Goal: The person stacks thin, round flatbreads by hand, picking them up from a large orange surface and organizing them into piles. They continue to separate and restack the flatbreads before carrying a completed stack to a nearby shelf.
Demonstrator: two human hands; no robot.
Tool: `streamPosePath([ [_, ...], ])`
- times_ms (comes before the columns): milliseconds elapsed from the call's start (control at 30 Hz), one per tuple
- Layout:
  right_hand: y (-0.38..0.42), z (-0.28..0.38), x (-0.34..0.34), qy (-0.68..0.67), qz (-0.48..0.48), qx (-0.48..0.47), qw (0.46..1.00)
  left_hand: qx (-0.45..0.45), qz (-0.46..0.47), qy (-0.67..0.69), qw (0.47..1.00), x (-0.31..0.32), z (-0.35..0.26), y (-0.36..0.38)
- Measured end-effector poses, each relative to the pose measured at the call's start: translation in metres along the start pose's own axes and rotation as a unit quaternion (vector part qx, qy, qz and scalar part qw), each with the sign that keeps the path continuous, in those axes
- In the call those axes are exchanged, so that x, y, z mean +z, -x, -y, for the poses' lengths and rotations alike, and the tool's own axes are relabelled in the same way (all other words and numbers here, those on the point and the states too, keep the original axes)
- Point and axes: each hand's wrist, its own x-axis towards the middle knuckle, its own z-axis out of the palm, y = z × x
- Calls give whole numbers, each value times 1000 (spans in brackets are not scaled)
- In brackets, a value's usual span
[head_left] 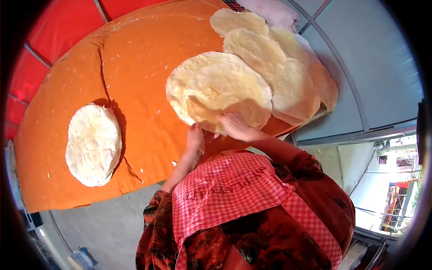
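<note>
The flatbread [220,87] I am handling lies on the orange cloth [135,58] right at its near edge, just above my checked apron [225,193]; it is the top round of a small stack, pale and thin, with a fold or wrinkle on the side nearest me. My right hand [235,126] rests palm down on its near rim, fingers laid flat and close together on the bread, not pinching. My left hand [195,137] sits just beside it, at the cloth's edge under the rim of the stack; I cannot tell whether its fingers are spread or curled, since the bread hides their tips. Off to my left, well apart on the same cloth, lies a single thick white round of dough [93,144], casting a shadow. Farther out, past the stack under my hands, more flatbreads [288,72] overlap each other in a row running toward the far edge of the cloth, the nearest of them tucked partly beneath my stack. Crumbs and flour speckle the cloth between them
</note>
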Motion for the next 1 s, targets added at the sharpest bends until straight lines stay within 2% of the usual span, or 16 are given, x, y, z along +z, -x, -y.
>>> streamPosePath([
  [133,13,10,16,19,-47,-9,999,-6,-2,-17,1000,0,-1,4],
  [233,19,25,24,15,-172,-42,984,-12,30,-51,998,1,-4,4],
  [333,11,23,2,-23,4,91,996,-11,51,-28,998,13,-7,16],
  [367,2,5,10,-13,-50,43,998,-6,60,-39,997,16,-10,19],
  [400,-4,15,-19,46,-49,33,997,-2,69,-51,996,18,-11,21],
  [467,-9,16,-42,3,-1,68,998,35,79,-22,996,16,-8,19],
  [533,-20,-3,-73,65,-83,69,992,73,52,2,996,14,-5,12],
  [567,-39,-19,-93,-63,-105,140,983,85,-7,19,996,10,-4,12],
  [600,-58,-36,-113,-190,-145,203,950,106,-33,26,994,2,-3,8],
  [633,-62,-37,-160,-59,-66,177,980,127,-58,30,990,-8,-3,1],
  [667,-77,-44,-185,52,-119,107,986,149,-84,36,985,-15,-6,-4],
  [700,-82,-29,-210,177,-179,71,965,148,-95,48,983,-19,-10,-3],
  [767,-68,27,-237,213,-197,32,956,93,-74,43,992,-24,-17,1],
  [867,-57,50,-190,222,-242,-59,943,52,-39,43,997,-23,-19,-2],
  [933,-65,33,-119,238,-186,-52,952,38,-2,81,996,-29,-15,-16],
  [1000,-67,10,-48,167,-116,-55,978,34,-14,76,996,-28,-16,-19],
])
